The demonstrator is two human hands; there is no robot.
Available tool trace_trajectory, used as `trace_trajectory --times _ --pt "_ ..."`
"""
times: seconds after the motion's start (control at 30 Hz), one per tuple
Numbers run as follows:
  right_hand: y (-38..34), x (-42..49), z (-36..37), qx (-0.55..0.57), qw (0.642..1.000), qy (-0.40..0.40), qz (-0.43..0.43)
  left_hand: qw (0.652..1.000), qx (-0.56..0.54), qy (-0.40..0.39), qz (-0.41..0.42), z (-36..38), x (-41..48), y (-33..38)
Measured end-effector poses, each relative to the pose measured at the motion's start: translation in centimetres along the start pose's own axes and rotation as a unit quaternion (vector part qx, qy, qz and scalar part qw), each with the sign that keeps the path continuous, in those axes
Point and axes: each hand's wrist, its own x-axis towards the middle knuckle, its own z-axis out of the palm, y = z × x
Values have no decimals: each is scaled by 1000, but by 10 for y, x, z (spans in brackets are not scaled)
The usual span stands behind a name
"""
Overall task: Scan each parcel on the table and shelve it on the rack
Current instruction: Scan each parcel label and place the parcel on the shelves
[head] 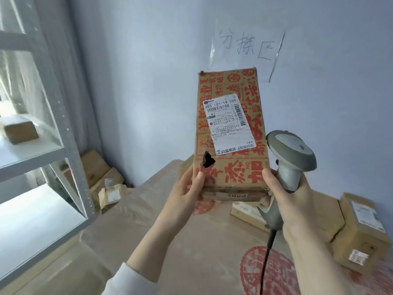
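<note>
Sleeve (131,279) and forearms lowest in frame; parcel (229,133) held up above table (170,241)

Left hand (185,188) clamped on parcel's lower left corner, thumb flat on the printed face, fingers behind and out of sight. Right hand (297,201) wrapped round handle of grey scanner (291,152), thumb tip braced against parcel's lower right edge. Scanner head just right of that edge, rounded, smooth plastic. Black cable (265,258) hanging from handle base past the wrist.

Parcel upright, tall and narrow, clear of the table, in front of pale wall. Brown corrugated card, crowded red printing, dented corners, ragged dark hole (208,160) low on the left of the face. White shipping label (229,122) stuck slightly askew, barcodes toward camera, surface wrinkled.

Room to move: open air left of parcel as far as grey metal rack (63,145). Slotted upright post near table's left edge, narrow gap between. White shelf boards, small brown box (21,128) on the upper one.

Right side tighter: labelled cardboard box (361,231) at table's right edge, flatter carton (325,213) touching it, near right wrist.

Table cover beige with red round motifs, slight sheen. Loose cartons (106,182) heaped on floor in corner between rack and wall. Handwritten paper sign (246,45) taped to wall above parcel.
</note>
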Motion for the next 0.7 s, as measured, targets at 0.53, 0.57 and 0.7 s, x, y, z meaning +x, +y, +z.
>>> trace_trajectory --times 0.53,0.57,0.7 --pt "-62 85 350 55 987 -147 -42 971 -3 175 163 -301 93 58" --pt "-66 91 366 67 984 -156 -48 968 8 185 172 -313 98 62" --pt "-83 108 429 112 971 -205 -53 949 58 234 204 -360 115 76"
